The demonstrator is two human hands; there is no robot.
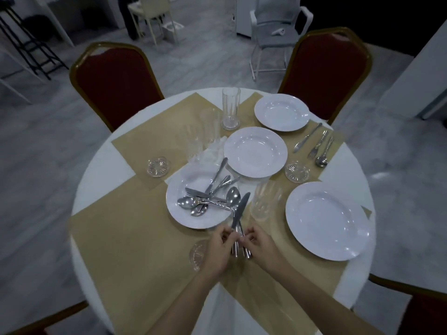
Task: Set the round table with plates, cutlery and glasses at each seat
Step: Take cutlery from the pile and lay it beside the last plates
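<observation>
I have a small bundle of cutlery [238, 223] pinched between both hands, my left hand [219, 247] and right hand [260, 245] closed around the handles with fingertips only, so each grip is tight on thin, smooth metal rather than wrapped round it. The risk I see is that the pieces slide against each other as I separate them: the knife blade and spoon bowl fan out over the near rim of the cutlery plate [176, 209], and a slipped piece would likely clatter onto that plate or knock the empty glass [264, 200] standing just right of it. That glass looks light and tall, so I judge that a careless swing of my right wrist could tip it toward the large plate [329, 221] further right. Relative to the cutlery plate, the bundle sits at its near edge, handles pointing back toward me, tips reaching over it; the remaining loose spoons, forks and knives [205, 198] lie heaped on that plate. A glass coaster [197, 253] lies just nearer than the plate, partly under my left hand, another thing to catch. Beyond the plate, the far right seat already has its plate and cutlery; the others look unfinished.
</observation>
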